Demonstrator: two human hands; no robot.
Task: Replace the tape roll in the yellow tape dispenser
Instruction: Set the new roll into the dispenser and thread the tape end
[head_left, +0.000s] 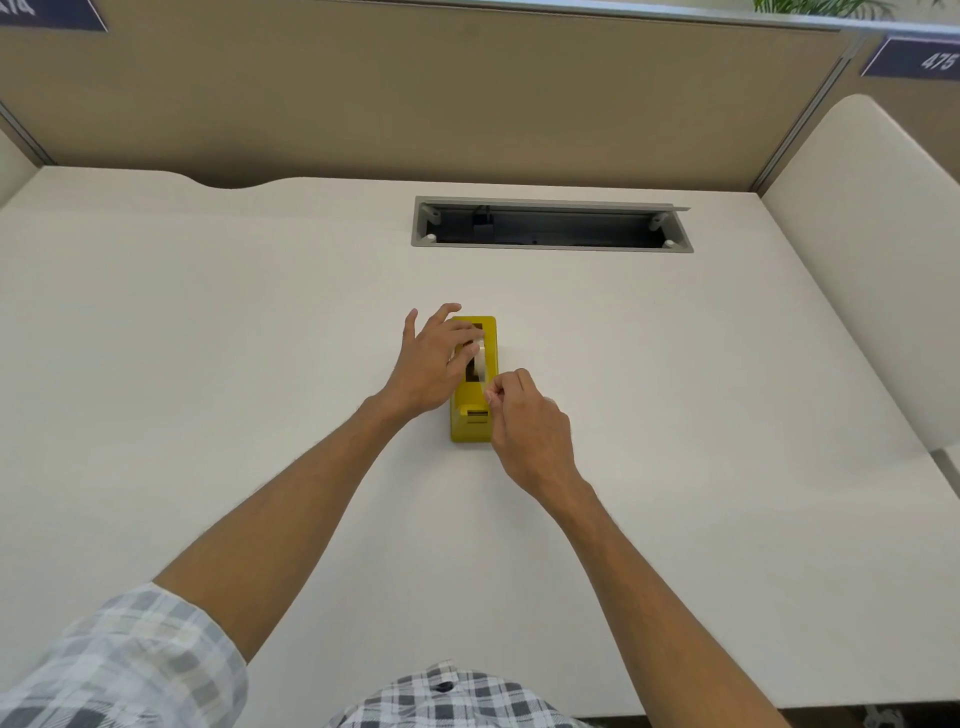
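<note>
A yellow tape dispenser (490, 332) stands lengthwise on the white desk (208, 338), its cutter end towards me. A pale tape roll (482, 364) sits upright in its slot. My left hand (431, 364) rests over the dispenser's left side, with the thumb and a finger touching the roll and the other fingers spread. My right hand (530, 421) is beside the cutter end, and its thumb and forefinger pinch the loose tape end just in front of the roll. The tape strip itself is too thin to make out.
An open grey cable tray (550, 224) is sunk into the desk behind the dispenser. Tan partition walls (415, 93) close off the back, and a white side panel (872, 249) stands at the right.
</note>
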